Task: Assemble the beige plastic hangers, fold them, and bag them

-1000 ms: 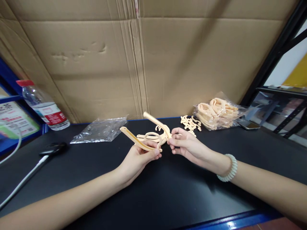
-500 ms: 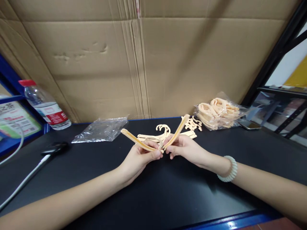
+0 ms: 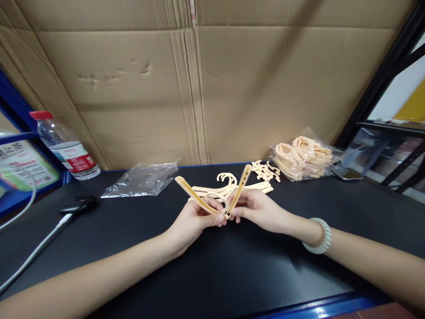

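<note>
So both hands are up close together over the black table, and the ends of two cream plastic hanger pieces meet between them. Left hand has its thumb and fingers pinched on the low end of the left strip, which slants up and away to the left. There's a curved hook right by those fingertips too. Right hand is pinching the bottom of the right strip, the one with a row of slots, tipped up to the right, so the pair makes a V. Can't tell whether they're actually locked together, fingers cover the joint.

Just behind the hands some hangers lie on the table, with a little heap of small cream parts near their right end. Further right is a clear bag packed with more cream pieces, phone beside it. Over on the left: a crumpled clear bag and a red-capped bottle.
</note>
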Tool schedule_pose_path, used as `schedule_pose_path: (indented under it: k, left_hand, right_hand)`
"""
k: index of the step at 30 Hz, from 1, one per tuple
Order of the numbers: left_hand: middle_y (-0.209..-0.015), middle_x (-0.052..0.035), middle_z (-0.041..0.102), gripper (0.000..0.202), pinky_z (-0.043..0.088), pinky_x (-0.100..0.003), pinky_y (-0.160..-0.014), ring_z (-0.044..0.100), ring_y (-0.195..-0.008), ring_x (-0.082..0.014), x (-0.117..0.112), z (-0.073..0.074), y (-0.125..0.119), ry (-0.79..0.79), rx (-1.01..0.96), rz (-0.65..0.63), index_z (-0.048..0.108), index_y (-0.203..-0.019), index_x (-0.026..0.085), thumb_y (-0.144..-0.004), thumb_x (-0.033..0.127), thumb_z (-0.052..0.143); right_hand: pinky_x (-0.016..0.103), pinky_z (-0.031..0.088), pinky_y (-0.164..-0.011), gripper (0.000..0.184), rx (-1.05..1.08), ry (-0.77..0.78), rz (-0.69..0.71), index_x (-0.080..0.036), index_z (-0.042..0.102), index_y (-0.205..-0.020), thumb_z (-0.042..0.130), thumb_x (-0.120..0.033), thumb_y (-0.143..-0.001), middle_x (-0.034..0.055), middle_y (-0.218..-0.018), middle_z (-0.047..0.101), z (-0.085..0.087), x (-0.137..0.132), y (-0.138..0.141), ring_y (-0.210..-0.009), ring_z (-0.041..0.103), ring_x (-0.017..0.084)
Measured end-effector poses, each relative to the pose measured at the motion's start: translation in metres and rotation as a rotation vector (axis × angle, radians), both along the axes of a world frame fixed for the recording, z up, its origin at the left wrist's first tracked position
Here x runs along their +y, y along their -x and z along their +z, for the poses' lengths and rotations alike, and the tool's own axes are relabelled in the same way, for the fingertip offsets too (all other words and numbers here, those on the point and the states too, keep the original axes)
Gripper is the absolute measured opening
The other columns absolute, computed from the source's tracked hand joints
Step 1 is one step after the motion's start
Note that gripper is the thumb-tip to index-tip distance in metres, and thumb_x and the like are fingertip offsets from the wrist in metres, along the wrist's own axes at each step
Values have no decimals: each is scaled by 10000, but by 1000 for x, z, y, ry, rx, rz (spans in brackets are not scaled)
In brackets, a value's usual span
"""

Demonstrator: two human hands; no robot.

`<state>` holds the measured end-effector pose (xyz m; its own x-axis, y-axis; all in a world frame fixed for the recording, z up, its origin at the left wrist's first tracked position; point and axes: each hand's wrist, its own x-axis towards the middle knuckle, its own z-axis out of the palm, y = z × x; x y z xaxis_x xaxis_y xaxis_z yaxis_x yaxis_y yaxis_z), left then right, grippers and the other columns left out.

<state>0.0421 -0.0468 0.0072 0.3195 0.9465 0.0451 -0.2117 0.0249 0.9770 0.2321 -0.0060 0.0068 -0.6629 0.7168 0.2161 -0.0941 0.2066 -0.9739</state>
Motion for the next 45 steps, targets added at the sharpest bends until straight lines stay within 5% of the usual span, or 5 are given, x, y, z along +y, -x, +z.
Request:
schedule_pose_path:
  k: [11, 24, 31, 41, 45]
  left_hand:
    - [-644, -10, 667, 164, 462, -265, -658, 594, -623, -138, -5, 0, -4, -49, 41, 98, 653, -681, 146, -632, 172, 808]
    - [-694, -33, 700, 256, 538, -276, -687, 671, -672, -164, -7, 1, -8, 40, 12, 203, 651, -723, 124, -605, 226, 855]
    - [-730, -17, 679, 279, 557, -223, -632, 661, -633, -126, -6, 10, -3, 88, 36, 252, 646, -762, 126, -621, 240, 857]
    - [-729, -25, 672, 252, 546, -174, -665, 660, -682, -111, 35, 35, 43, 77, 33, 201, 663, -754, 130, -601, 183, 857]
    - [-724, -29, 669, 192, 518, -210, -642, 633, -669, -130, 47, 35, 60, -126, 340, 121, 675, -745, 154, -662, 256, 814]
  right_hand:
    - [264, 526, -614, 63, -4, -5, -85, -181, 640, -776, 672, -144, -736, 6, -734, 659, 3, -11, 3, -667, 646, 141]
    - [299, 564, -620, 221, -10, -13, -237, -171, 610, -850, 750, -261, -704, 32, -763, 661, -4, -17, 11, -660, 657, 163]
    - [221, 507, -488, 222, -116, -60, -12, -156, 612, -779, 761, -303, -704, -6, -720, 619, 26, 8, -20, -561, 582, 97]
    - [256, 426, -581, 201, -624, -533, -77, -172, 670, -766, 745, -353, -718, 17, -736, 657, 62, 53, -91, -662, 593, 145]
    - [281, 428, -667, 165, -776, -596, -1, -179, 684, -753, 706, -342, -744, 14, -757, 675, 60, 56, -93, -730, 605, 167]
